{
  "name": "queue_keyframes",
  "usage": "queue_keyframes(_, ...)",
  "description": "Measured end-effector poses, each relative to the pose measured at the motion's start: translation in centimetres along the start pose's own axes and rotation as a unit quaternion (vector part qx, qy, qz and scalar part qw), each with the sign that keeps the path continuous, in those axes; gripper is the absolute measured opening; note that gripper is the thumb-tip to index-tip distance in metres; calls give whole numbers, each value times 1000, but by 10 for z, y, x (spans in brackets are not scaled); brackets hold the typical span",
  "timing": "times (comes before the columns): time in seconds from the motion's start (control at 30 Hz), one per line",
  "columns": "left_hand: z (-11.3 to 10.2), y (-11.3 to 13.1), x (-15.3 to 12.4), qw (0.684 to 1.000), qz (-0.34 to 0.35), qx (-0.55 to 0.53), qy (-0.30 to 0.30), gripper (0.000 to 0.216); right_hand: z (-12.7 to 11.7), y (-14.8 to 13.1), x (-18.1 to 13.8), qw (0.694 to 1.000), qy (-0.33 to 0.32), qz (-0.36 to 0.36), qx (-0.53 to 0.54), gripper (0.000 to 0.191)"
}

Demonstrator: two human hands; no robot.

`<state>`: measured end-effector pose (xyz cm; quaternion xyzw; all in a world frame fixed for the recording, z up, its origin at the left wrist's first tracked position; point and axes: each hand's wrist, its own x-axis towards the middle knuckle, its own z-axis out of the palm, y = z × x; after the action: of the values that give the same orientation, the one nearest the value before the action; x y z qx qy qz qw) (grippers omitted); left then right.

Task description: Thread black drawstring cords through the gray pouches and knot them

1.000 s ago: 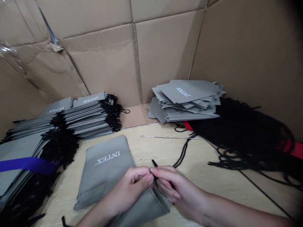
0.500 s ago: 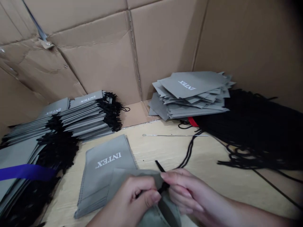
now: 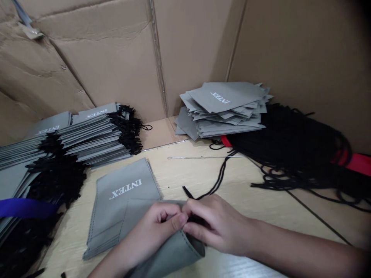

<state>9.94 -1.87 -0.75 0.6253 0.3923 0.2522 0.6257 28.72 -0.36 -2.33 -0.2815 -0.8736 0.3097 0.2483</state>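
Grey pouch (image 3: 169, 256): at the near side of the table (image 3: 179, 173), under the two hands, its lower part running out of view; it lies below the left hand (image 3: 162, 224), on the near side, and to the left of the right hand (image 3: 222, 226).
Long axis: as far as it shows, slanting from the near left up to the stitched mouth, which points right; folds and fingers hide the rest.
Lying pouches (image 3: 127, 189): flat on the table just beyond the left hand, long axis running toward the far edge and leaning a little right.
Right hand: the nearer one to the mouth's opening, fingers curled, thumb and forefinger pinched, it seems, on black cord (image 3: 187, 192).
Left hand: thumb and bent forefinger clamped on the rim of the pouch, wrist lying over its body.
Pouch mouth (image 3: 194, 245): bowed into a curve just below the right thumb.
Black cord: one loose end pokes past the right knuckles toward the far edge; two strands (image 3: 219, 178) trail to the far right, and whether they join it cannot be told.
Fingertips (image 3: 182, 218): both hands meet at the rim, touching or nearly so.
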Motion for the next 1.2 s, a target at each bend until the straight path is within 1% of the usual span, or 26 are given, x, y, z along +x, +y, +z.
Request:
queue_keyframes(0.07,2,1,0,1000,-9,-17,-2,41,2,1,0,1000,-11,-11,23,22)
queue_keyframes(0.13,4,2,-1,1000,-10,-27,1,45,2,4,0,997,-22,-14,75,21)
queue_keyframes(0.2,6,5,-3,1000,-7,-20,5,49,0,6,0,992,-39,-36,113,21)
queue_keyframes(0.3,9,7,-10,1000,-5,21,10,51,-6,9,1,985,-80,-90,127,21)
queue_keyframes(0.37,10,7,-13,999,-4,43,10,51,-12,10,3,980,-100,-112,132,22)
queue_keyframes(0.47,10,8,-16,998,1,59,8,52,-17,12,6,975,-111,-120,148,23)
queue_keyframes(0.57,9,11,-15,998,0,67,16,50,-17,13,7,975,-106,-121,155,23)
queue_keyframes(0.67,9,14,-11,999,-18,39,0,48,-13,13,5,982,-76,-110,132,24)
queue_keyframes(0.77,10,13,-6,999,-31,9,-25,49,-10,12,4,989,-55,-78,114,25)
queue_keyframes(0.9,11,9,-3,999,-24,13,-34,49,-11,9,4,988,-77,-44,124,31)
queue_keyframes(1.0,9,7,-3,999,-27,20,-18,49,-13,7,4,983,-95,-26,156,38)
queue_keyframes(1.1,4,6,-3,1000,-27,8,8,47,-13,9,6,970,-97,-2,223,47)
queue_keyframes(1.13,2,6,-2,999,-28,0,22,46,-11,10,7,963,-90,8,252,51)
queue_keyframes(1.2,-3,4,-1,998,-33,-9,52,44,-7,14,8,952,-57,36,299,55)
